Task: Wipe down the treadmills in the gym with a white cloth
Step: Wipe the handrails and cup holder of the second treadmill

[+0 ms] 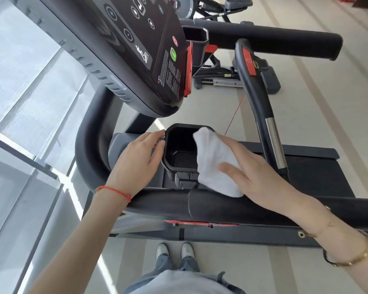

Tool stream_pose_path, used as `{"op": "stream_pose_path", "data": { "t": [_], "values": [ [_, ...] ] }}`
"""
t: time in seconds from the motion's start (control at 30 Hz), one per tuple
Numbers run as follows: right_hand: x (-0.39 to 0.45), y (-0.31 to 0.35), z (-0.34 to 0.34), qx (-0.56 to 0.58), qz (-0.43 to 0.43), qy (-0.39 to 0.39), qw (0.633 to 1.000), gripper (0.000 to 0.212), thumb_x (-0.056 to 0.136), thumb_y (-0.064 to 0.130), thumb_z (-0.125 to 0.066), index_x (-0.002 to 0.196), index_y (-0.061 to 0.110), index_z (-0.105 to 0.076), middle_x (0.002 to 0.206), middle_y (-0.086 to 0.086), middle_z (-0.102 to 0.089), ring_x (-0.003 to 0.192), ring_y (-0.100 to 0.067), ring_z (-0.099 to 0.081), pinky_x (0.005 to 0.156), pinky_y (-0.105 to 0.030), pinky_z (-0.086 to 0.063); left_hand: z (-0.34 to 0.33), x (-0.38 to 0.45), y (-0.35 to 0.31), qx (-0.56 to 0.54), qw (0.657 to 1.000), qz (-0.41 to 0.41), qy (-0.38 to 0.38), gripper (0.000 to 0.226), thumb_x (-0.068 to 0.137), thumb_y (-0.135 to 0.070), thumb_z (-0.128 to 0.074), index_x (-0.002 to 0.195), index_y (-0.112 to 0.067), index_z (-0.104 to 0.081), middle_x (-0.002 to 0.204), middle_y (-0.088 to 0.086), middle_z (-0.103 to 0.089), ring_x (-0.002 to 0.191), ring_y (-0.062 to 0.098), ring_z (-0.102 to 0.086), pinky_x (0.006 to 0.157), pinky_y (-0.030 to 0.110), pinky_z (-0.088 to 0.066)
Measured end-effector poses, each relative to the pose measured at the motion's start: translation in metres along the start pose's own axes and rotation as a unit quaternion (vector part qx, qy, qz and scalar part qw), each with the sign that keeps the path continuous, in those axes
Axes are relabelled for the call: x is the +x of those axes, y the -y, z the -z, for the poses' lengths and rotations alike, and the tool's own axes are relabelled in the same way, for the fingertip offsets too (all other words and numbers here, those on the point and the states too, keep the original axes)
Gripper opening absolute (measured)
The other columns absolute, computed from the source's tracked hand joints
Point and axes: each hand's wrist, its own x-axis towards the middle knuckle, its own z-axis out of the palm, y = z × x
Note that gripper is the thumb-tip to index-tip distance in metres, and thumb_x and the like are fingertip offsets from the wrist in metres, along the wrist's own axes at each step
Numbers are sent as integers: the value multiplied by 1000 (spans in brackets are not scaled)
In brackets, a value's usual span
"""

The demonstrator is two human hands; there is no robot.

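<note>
Wiping the cup holder [180, 149] of the treadmill [306, 166] is the step in hand, we think. Our right hand [257, 177] presses the white cloth [215, 164] over the holder's rim; the cloth lies under its palm, and its fingers [232, 168] stay flat and spread on the cloth, not closed around it. Our left hand [136, 162] holds nothing; its fingers [155, 139] are loosely open and touch the opposite rim, as if steadying it. Beyond both fingers hangs the console [136, 49]. Next, we judge, the cloth must go down inside the holder, which needs the right fingers to gather it first.
</note>
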Motion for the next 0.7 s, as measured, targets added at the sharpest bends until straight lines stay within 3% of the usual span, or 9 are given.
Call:
{"op": "stream_pose_path", "data": {
  "t": [0.07,0.13,0.2,0.27,0.33,0.4,0.47,0.6,0.7],
  "values": [
    [1,10,-6,-69,34,62,995,52,97,48,-41,145,40,-25,150,30,-23,128,27,-14,98,6,-8,-1,0,1,-4,1000,3,-2,35,102,-28,-43,133,-19,-57,121,-4,-64,105,13,-60,85,16,-39],
    [10,19,-19,-158,81,85,981,49,98,42,-43,143,24,-36,148,13,-35,136,7,-22,101,4,-5,-1,0,2,-14,1000,2,-9,33,102,-26,-44,131,-20,-59,116,-7,-64,101,7,-58,81,5,-33],
    [26,31,-31,-201,91,95,971,37,101,37,-40,128,12,-49,127,1,-54,119,-13,-45,105,-13,-23,0,-1,3,-33,999,3,-9,30,102,-24,-44,128,-21,-60,110,-10,-62,98,6,-57,80,3,-34],
    [40,43,-40,-226,73,117,964,34,102,39,-34,114,11,-48,107,-2,-59,94,-18,-54,90,-33,-40,2,-2,4,-48,999,5,-10,28,103,-22,-43,123,-20,-62,108,-9,-63,97,9,-59,82,13,-40],
    [45,41,-43,-242,66,121,960,30,101,47,-32,100,18,-40,92,5,-55,79,-16,-53,74,-33,-40,3,-2,4,-53,998,11,-16,27,103,-22,-43,122,-18,-63,110,-5,-65,97,12,-61,86,21,-45],
    [38,33,-39,-269,99,88,954,33,99,49,-33,98,18,-44,86,8,-53,79,-15,-54,71,-29,-35,3,-2,2,-48,999,12,-16,29,102,-24,-43,124,-19,-62,113,-6,-65,100,11,-61,89,22,-45],
    [27,22,-27,-279,128,84,948,43,97,50,-33,109,16,-55,95,4,-61,90,-17,-58,75,-24,-35,3,-3,1,-38,999,12,-12,31,101,-26,-44,126,-21,-62,115,-9,-64,103,8,-60,89,19,-42],
    [15,0,-3,-257,158,70,951,48,95,46,-39,121,13,-61,118,-2,-62,114,-16,-54,97,-25,-41,3,-3,-1,-25,1000,5,-11,35,99,-30,-44,127,-20,-62,115,-11,-63,98,6,-60,83,12,-37],
    [30,10,-14,-274,134,79,949,46,96,51,-36,109,14,-61,101,1,-63,99,-16,-55,91,-29,-41,3,-4,-2,-25,1000,6,-8,35,99,-30,-44,127,-20,-61,112,-13,-61,95,6,-62,80,13,-39]
  ]
}}
